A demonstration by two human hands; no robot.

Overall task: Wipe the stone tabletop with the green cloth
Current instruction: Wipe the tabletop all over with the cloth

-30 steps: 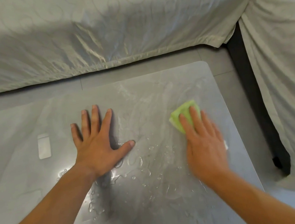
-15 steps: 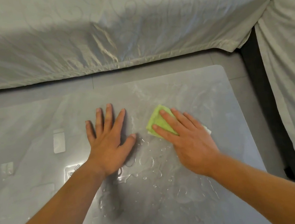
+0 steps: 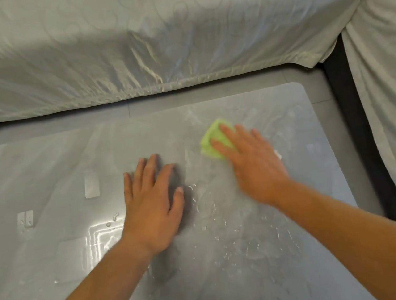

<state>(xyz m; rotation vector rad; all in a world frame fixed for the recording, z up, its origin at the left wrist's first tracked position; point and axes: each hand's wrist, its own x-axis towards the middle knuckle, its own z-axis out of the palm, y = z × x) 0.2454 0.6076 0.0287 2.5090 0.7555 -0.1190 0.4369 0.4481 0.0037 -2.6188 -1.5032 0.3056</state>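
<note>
The grey stone tabletop (image 3: 46, 167) fills the lower part of the head view, glossy and wet, with water drops near its middle. A folded green cloth (image 3: 212, 139) lies on it toward the far right. My right hand (image 3: 250, 163) presses flat on the cloth with straight fingers and hides most of it. My left hand (image 3: 152, 202) rests flat on the stone just left of the cloth, fingers spread, holding nothing.
A sofa under a pale shiny cover (image 3: 154, 38) runs along the far side of the table. A second covered seat (image 3: 394, 102) stands at the right, past a dark gap (image 3: 360, 131). The table's rounded far right corner (image 3: 300, 86) is close to both.
My right hand swept the cloth left toward my left hand, and has now pushed it away from me toward the far right. My left hand stayed planted on the stone.
</note>
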